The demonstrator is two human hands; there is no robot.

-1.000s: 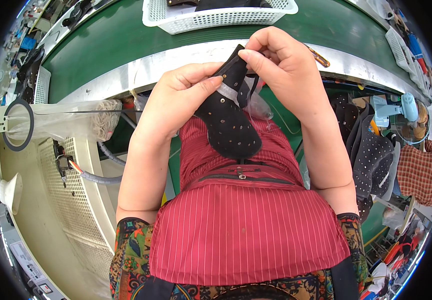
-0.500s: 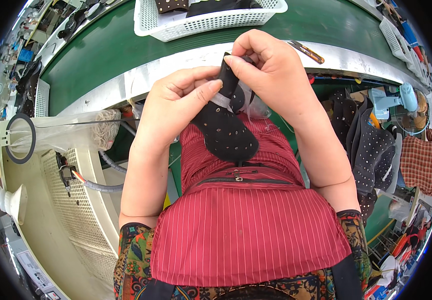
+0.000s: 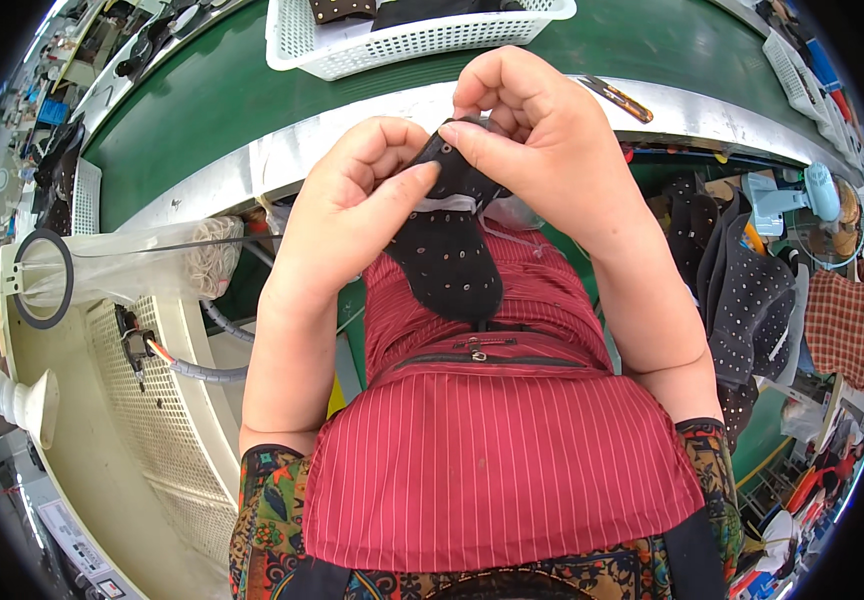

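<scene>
A black shoe upper (image 3: 449,262), dotted with small metallic rings, hangs in front of my red striped apron (image 3: 492,460). Its rounded end points down toward me, and a pale strip (image 3: 449,203) crosses its middle. At the top left edge, my left hand (image 3: 357,200) pinches it between thumb and fingers. The thumb and curled fingers of my right hand (image 3: 542,130) grip the top edge on the other side. Part of that top edge is hidden behind the fingers.
Beyond my hands runs a green conveyor belt (image 3: 202,130) with a metal edge, carrying a white basket (image 3: 422,50). A small orange-handled cutting tool (image 3: 619,98) lies on that edge. Dotted black pieces (image 3: 742,290) hang at right near a blue fan (image 3: 820,192). A cream machine trough (image 3: 102,400) stands left.
The top part of the upper, narrow and folded before, is now spread wider between my hands. Its lower end has swung slightly left. Both hands have risen a little.
</scene>
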